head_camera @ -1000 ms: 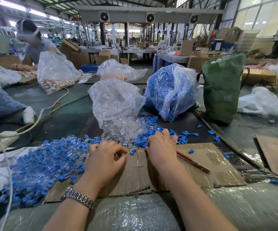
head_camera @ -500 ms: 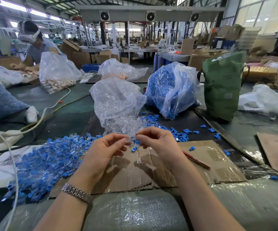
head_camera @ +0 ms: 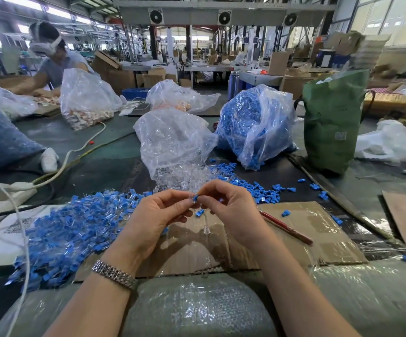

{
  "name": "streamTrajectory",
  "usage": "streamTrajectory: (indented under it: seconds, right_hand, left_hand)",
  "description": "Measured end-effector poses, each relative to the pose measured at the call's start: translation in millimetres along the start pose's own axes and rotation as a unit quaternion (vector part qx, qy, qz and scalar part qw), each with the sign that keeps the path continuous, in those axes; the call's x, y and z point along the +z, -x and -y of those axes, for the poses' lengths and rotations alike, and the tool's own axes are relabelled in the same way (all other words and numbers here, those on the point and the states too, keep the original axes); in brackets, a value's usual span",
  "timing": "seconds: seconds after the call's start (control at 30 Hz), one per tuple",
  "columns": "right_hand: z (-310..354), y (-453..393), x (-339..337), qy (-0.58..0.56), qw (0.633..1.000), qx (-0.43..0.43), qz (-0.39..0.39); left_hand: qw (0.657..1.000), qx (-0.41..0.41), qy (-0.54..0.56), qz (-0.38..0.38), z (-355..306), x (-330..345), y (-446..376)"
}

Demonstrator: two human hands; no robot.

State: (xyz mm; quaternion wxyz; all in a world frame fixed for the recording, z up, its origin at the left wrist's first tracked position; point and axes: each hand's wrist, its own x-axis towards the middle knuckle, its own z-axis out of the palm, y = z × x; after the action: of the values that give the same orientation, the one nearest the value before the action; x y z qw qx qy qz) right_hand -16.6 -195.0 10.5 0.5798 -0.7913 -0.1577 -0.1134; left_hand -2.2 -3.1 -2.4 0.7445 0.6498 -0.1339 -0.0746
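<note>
As we work from the left, the heap of finished pieces (head_camera: 70, 229), blue caps on clear bodies, lies on the table just outside our left hand (head_camera: 158, 215), reaching from beside the wristwatch (head_camera: 114, 273) up past the knuckles. That hand is raised off the cardboard sheet (head_camera: 294, 229) with thumb and forefinger pinched on a small clear piece (head_camera: 191, 197); so little of it shows between the fingertips that we cannot tell its shape. Touching it from the other side is the blue cap (head_camera: 196, 196), pinched in the fingertips of our right hand (head_camera: 231, 210), whose other fingers curl loosely beneath. The two parts meet in the air between the hands, above a stray cap (head_camera: 199, 212) and a stray clear piece (head_camera: 206, 231) on the cardboard. Beyond the fingertips sits the spill of clear pieces (head_camera: 184, 176) from its clear bag (head_camera: 172, 139), and beyond the right knuckles the loose blue caps (head_camera: 258, 188) trail from the blue-filled bag (head_camera: 255, 122). A red pencil (head_camera: 284, 227) lies just outside the right wrist. We judge the step in hand to be the mating of cap and body: they touch, but whether the cap is seated we cannot tell. The next move likely calls for a straight push with the cap square to the body, then a drop toward the heap on the left.
</note>
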Motion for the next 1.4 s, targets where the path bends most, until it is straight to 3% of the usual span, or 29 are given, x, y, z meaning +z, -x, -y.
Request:
streamTrajectory:
  seconds: [0.17, 0.23, 0.3, 0.33, 0.4, 0.43, 0.47, 0.53, 0.77, 0.9, 1.0, 1.13, 1.4]
  right_hand:
    - [3.8, 1.1, -4.1, 0.017, 1.000, 0.010, 0.022]
    - [4.2, -0.1, -10.5, 0.020, 0.999, 0.034, -0.005]
    - [2.4, -1.6, -18.9, 0.142, 0.984, 0.088, -0.059]
    - [1.5, -1.8, -23.6, 0.262, 0.953, 0.132, -0.068]
    - [1.7, 0.8, -30.8, 0.483, 0.842, 0.237, -0.037]
    - [1.9, 2.2, -32.9, 0.536, 0.796, 0.280, -0.014]
    - [2.4, 3.9, -34.1, 0.559, 0.770, 0.308, 0.008]
    - [3.3, 5.5, -35.9, 0.574, 0.756, 0.313, 0.033]
    - [9.6, 6.5, -37.9, 0.549, 0.782, 0.290, 0.049]
    - [21.8, 4.7, -42.8, 0.366, 0.878, 0.307, 0.028]
    - [36.1, 6.5, -39.7, 0.233, 0.923, 0.288, 0.102]
    - [46.5, 2.9, -22.1, 0.084, 0.934, 0.296, 0.183]
    - [50.3, 0.6, -10.3, 0.073, 0.937, 0.275, 0.205]
  left_hand:
    - [1.000, -0.005, -0.019, -0.001, -0.1, -0.3, -0.5]
    - [1.000, -0.005, -0.016, 0.002, 0.0, -0.7, 0.0]
    - [1.000, -0.005, 0.002, -0.003, -0.2, -1.2, 0.4]
    - [1.000, -0.005, 0.012, -0.006, 0.0, -1.4, 0.1]
    - [1.000, -0.004, 0.023, -0.014, 0.7, -1.5, -0.9]
    - [1.000, -0.003, 0.023, -0.018, 0.9, -1.4, -1.5]
    - [1.000, -0.003, 0.023, -0.020, 1.1, -1.5, -2.1]
    - [0.999, -0.001, 0.033, -0.025, 0.7, -1.6, -3.1]
    - [0.996, -0.008, 0.075, -0.039, -0.9, -2.9, -2.1]
    - [0.994, -0.009, 0.100, -0.047, -3.0, -3.0, -1.9]
    - [0.992, -0.007, 0.119, -0.044, -4.5, -3.2, -1.7]
    - [0.991, 0.005, 0.123, -0.044, -4.9, -1.3, -2.2]
    - [0.996, 0.021, 0.068, -0.048, -2.8, -1.5, -1.5]
